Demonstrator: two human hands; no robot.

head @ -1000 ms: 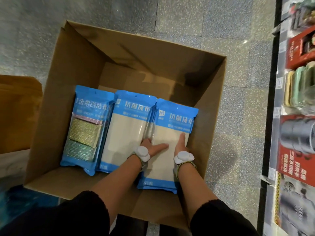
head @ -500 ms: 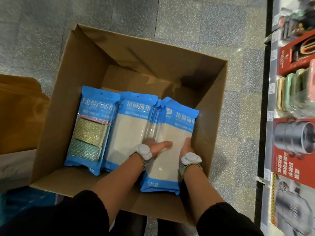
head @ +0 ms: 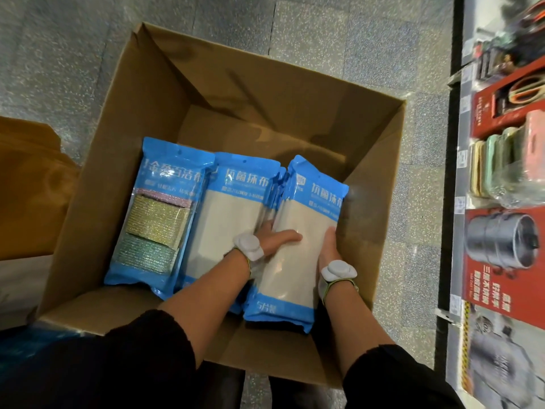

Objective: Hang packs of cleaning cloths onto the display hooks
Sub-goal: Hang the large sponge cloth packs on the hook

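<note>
Stack in hand: right-hand stack of cloth packs (head: 298, 246), blue-headed, tilted up inside the cardboard box (head: 265, 93), its right edge close to the box wall.
Left hand (head: 272, 240): thumb lies flat across the top pack's face; other fingers go down the stack's left side, out of sight.
Right hand (head: 330, 246): wrapped along the stack's right edge, fingers hidden below; grip on the stack looks closed from both sides.
Other stock: middle stack of cloth packs (head: 233, 219) and scourer pack (head: 156, 219) lie flat in the box.
Handling (judgement): light, soft, floppy contents; glossy film likely slippery, packs may slide apart. Best squeezed at the sides; hang by the header hole.
Surface: grey speckled tile floor (head: 324, 33).
Room: shop aisle; shelf of boxed goods (head: 501, 246) at right. Display hooks not visible.
</note>
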